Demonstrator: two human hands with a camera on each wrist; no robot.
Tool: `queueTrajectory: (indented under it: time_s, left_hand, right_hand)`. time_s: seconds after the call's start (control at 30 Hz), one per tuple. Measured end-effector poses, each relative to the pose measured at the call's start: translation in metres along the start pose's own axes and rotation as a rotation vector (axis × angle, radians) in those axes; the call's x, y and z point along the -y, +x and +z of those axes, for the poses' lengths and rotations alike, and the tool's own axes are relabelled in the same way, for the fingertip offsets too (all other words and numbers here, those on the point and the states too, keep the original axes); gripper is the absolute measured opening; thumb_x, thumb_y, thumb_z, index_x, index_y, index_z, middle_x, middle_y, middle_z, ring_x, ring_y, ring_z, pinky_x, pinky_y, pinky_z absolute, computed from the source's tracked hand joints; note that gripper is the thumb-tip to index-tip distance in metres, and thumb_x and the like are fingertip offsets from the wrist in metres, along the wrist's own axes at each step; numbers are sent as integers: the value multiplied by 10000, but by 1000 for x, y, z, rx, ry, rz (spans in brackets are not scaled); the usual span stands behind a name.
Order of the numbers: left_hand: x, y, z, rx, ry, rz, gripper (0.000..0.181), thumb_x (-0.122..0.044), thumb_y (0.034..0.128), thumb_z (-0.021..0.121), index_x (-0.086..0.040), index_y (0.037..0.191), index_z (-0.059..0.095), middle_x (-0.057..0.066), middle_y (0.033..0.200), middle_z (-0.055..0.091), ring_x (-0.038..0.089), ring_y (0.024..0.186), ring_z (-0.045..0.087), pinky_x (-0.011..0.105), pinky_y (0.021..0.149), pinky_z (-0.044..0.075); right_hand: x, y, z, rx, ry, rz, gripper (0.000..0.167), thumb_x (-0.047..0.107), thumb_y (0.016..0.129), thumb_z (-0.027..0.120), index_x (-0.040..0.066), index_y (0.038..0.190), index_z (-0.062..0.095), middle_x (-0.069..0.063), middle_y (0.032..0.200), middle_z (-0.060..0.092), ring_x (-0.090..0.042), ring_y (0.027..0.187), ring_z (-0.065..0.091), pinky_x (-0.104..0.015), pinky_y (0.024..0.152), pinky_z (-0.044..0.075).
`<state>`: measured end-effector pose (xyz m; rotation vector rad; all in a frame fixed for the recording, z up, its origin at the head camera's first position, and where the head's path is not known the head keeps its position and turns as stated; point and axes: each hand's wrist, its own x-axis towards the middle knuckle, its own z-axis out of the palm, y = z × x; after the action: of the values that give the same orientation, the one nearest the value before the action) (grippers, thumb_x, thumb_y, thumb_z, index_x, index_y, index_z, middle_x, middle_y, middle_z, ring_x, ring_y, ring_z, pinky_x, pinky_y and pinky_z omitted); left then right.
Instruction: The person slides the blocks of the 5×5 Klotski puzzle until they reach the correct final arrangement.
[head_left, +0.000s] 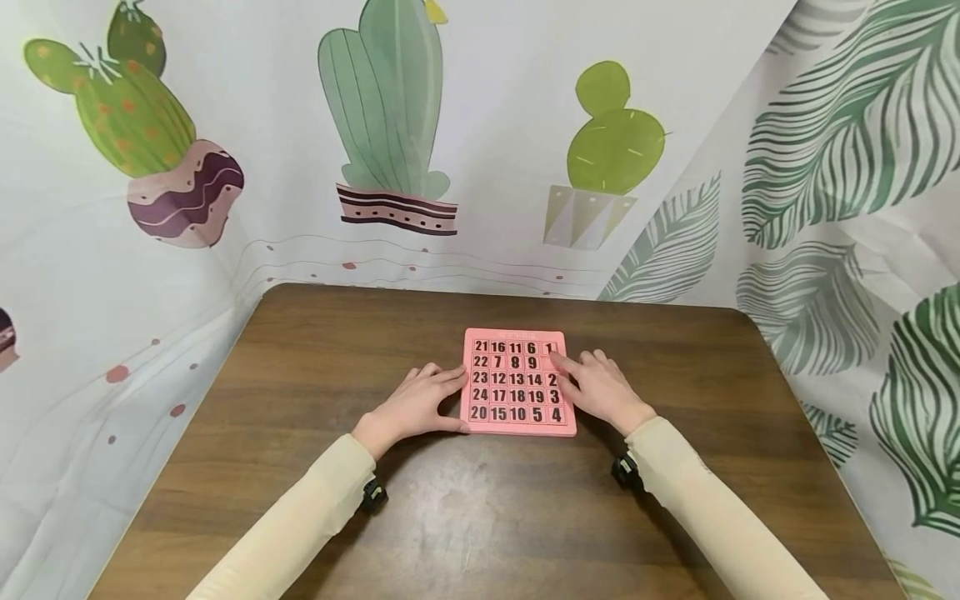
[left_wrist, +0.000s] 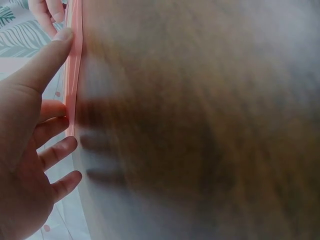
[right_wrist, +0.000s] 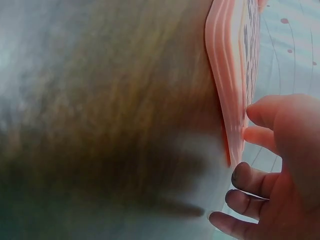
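Well, puzzle (head_left: 517,336): mid-frame;
Left hand (head_left: 416,402): wide, at its edge; we should brace gently;
Right hand (head_left: 600,387): loosely spread, by rightmost tiles (head_left: 554,397); we should push straight.

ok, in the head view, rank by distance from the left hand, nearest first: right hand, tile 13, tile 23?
1. Tile 23: left end of the middle row.
2. Tile 13: middle of that row.
3. Right hand: at the right side of the board.
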<state>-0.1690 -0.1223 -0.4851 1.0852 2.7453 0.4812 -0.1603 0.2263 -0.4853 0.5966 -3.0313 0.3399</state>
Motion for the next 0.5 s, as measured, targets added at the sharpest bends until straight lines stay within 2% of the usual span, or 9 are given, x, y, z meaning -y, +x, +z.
queueTrajectory:
  time_s: [0.27, 0.5]
  left_hand:
    - [2, 0, 2, 8, 2, -13, 945, -640, 831, 784, -116, 1561, 491, 51, 1632, 427, 252, 1275, 472, 521, 1032, 383]
    - [2, 0, 2, 21, -8, -22, 939, -639, 836, 781, -124, 1565, 488, 41, 1638, 419, 253, 1287, 467, 542, 1054, 374]
  right_hand:
    - [0, 3, -1, 22, -4, 14, 483, 296, 1025, 625, 146, 1484, 609, -89, 832, 559, -284, 838, 462, -435, 736, 411]
    - [1, -9, 1, -7, -10, -23, 456, 283, 1017, 638, 121, 1443, 644, -66, 794, 552, -272, 790, 468, -411, 704, 405]
